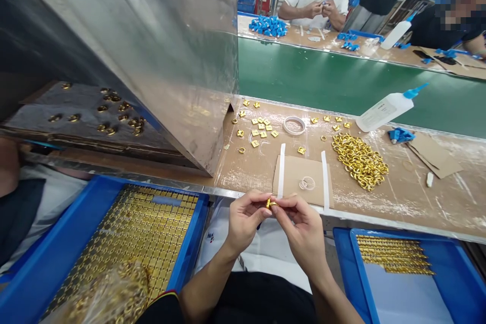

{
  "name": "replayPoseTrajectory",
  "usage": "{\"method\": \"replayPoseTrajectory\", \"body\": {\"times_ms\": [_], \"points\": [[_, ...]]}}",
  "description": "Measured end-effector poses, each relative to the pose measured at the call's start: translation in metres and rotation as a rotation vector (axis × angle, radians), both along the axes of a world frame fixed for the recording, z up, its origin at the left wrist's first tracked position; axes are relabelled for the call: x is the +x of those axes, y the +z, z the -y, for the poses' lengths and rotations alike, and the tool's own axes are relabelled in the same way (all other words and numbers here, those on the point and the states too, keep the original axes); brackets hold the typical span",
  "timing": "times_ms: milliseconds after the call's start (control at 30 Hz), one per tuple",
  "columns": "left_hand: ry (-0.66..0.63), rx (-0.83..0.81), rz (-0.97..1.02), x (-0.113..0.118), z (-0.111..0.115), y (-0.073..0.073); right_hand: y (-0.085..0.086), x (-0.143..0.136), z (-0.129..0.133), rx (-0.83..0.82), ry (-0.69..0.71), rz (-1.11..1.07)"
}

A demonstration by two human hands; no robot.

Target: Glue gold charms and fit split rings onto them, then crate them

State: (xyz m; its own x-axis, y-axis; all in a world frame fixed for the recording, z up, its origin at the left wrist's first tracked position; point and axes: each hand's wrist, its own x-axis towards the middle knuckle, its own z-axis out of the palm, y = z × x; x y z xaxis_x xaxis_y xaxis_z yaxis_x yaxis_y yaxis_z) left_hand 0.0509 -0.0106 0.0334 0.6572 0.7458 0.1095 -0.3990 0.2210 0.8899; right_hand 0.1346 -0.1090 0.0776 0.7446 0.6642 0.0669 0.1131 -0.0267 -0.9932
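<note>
My left hand point(243, 220) and my right hand point(301, 225) meet at the near edge of the bench, fingertips pinched. Between them is a small gold piece point(268, 203), gripped by the left fingertips. A second gold part, perhaps a ring point(274, 204), shows at the right fingertips, mostly covered by them. Just beyond lies a cardboard pad point(301, 169) taped down with white strips, a clear thin ring point(307, 183) on it. A heap of gold rings point(360, 161) lies to the right of the pad. Several square gold pieces point(263, 134) are scattered to the left.
A white bottle with blue nozzle point(385, 111) lies by the green belt point(296, 68). A tape roll point(294, 125) rests on the bench. Blue trays of gold parts flank me, left point(197, 233) and right point(448, 258). A metal housing point(182, 71) blocks the left. Co-workers sit opposite.
</note>
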Motion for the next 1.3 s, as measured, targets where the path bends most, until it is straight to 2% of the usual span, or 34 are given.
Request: {"method": "replayPoseTrajectory", "body": {"times_ms": [333, 633, 867, 1000, 1133, 1300], "points": [[0.047, 0.014, 0.040, 0.001, -0.002, 0.009, -0.002, -0.005, -0.004, 0.062, -0.021, -0.049], [0.040, 0.019, 0.002, -0.002, -0.003, 0.005, 0.003, -0.004, -0.006, 0.032, -0.003, 0.071], [0.040, 0.052, 0.110, -0.001, -0.007, 0.005, 0.004, -0.004, -0.008, 0.005, 0.022, 0.104], [0.059, 0.077, 0.130, -0.003, -0.010, 0.005, 0.008, -0.003, -0.009, 0.028, 0.061, 0.150], [0.082, 0.079, 0.139, -0.006, -0.011, 0.004, 0.011, -0.009, -0.011, 0.077, 0.039, 0.155], [0.045, 0.021, 0.211, -0.008, -0.007, 0.002, 0.010, -0.019, -0.012, 0.112, 0.017, 0.137]]}}
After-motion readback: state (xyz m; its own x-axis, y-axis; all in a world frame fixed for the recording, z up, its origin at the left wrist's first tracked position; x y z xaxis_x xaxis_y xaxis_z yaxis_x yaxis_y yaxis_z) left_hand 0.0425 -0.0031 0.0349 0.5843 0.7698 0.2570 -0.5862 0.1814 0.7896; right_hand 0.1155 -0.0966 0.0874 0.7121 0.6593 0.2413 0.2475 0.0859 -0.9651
